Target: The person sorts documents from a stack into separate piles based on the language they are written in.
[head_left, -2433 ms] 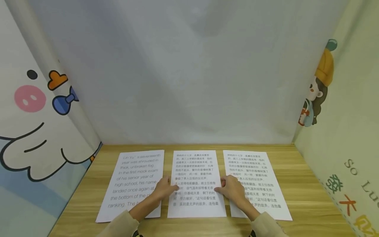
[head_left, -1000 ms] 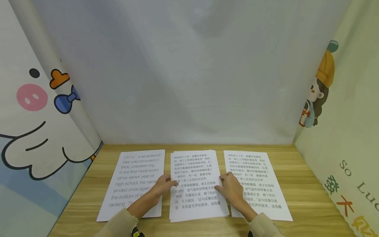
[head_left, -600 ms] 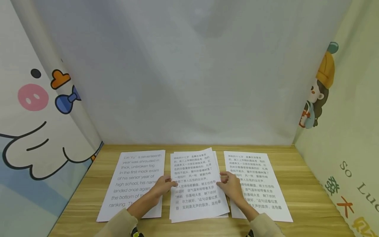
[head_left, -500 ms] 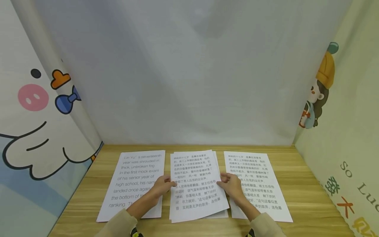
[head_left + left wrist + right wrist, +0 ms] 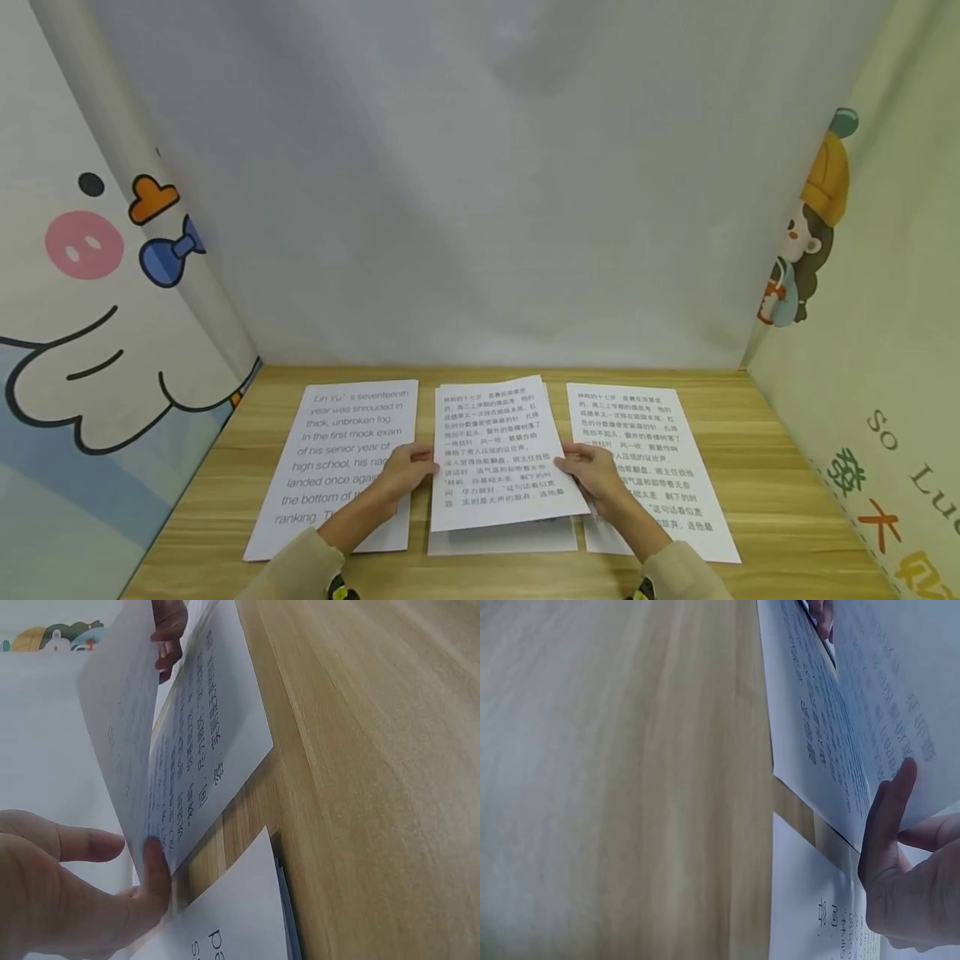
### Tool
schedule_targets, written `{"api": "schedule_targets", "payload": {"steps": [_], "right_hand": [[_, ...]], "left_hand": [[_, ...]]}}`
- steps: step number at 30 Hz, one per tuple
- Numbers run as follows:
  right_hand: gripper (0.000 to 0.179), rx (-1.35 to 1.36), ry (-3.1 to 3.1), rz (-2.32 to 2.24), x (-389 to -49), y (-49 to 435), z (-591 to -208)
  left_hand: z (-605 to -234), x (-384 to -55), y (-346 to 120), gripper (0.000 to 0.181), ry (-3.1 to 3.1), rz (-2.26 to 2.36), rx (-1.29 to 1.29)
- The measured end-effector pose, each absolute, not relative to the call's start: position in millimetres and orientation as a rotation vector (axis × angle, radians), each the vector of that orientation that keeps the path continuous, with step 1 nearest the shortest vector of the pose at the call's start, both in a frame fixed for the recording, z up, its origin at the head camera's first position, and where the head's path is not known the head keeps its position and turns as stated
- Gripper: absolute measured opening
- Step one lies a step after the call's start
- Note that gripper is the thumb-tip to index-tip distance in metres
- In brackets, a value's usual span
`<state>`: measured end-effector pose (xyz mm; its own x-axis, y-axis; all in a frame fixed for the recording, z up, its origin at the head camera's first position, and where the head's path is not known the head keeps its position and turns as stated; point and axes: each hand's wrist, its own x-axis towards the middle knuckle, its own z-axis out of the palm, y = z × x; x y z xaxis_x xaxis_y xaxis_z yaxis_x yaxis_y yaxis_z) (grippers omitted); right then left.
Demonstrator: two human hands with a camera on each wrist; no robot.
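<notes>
Both hands hold a white sheet of paper (image 5: pixel 491 450) printed with Chinese text, one hand at each side edge. In the head view its near edge is raised above a middle stack of paper (image 5: pixel 525 542), which it mostly covers. My left hand (image 5: pixel 405 475) has the left edge between thumb and fingers; the left wrist view shows this hand (image 5: pixel 82 892) with the sheet tilted up off the printed page below (image 5: pixel 217 720). My right hand (image 5: pixel 597 475) pinches the right edge; in the right wrist view its fingers (image 5: pixel 889 817) lie against the sheet's underside.
A stack of sheets with English text (image 5: pixel 348 442) lies on the left, partly under my left forearm. Another Chinese-printed stack (image 5: pixel 652 450) lies on the right, partly behind my right hand. The wooden table (image 5: pixel 780 500) ends at a pale back curtain (image 5: pixel 480 208), with patterned side curtains.
The top sheet of the middle stack has shifted and turned slightly, and its near edge has risen off the stack, exposing paper beneath. Both hands stay at its sides, moving only slightly.
</notes>
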<state>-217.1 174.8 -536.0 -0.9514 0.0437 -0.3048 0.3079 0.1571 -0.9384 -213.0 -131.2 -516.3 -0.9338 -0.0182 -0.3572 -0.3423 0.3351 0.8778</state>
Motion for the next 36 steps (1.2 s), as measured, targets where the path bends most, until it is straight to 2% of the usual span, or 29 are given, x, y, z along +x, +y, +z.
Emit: {"api": "schedule_targets", "payload": {"steps": [10,22,36], "right_hand": [[0.047,0.347,2.168,-1.908,-213,178,-533],[0.045,0.300,2.184,-1.892,-211,180,-521],[0.046,0.291,2.221,-1.859,-208,202,-516]], "left_hand": [[-518,-212,-132,0.056,2.306,1.790,-0.317],[-515,-208,-132,0.045,2.316,1.844,-0.333],[-511,-208,-114,0.045,2.298,1.891,-0.319]]}}
